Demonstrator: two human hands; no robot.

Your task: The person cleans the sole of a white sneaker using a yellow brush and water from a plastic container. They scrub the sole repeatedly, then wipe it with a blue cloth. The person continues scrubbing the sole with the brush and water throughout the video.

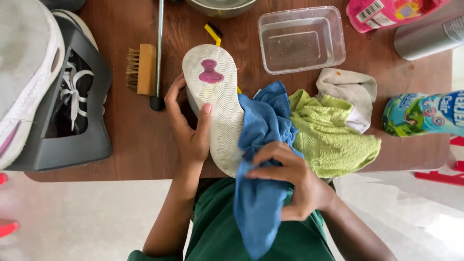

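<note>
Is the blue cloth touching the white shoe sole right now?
Touching. The head view shows the blue cloth, bunched in the right hand, pressed against the edge of the white shoe sole with no gap, while the left hand grips the sole.

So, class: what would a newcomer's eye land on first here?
The white shoe at centre, its wavy sole turned up, held by the left hand. Beside it, the right hand bunches a blue cloth against the sole's edge, with a green towel lying just right.
</note>
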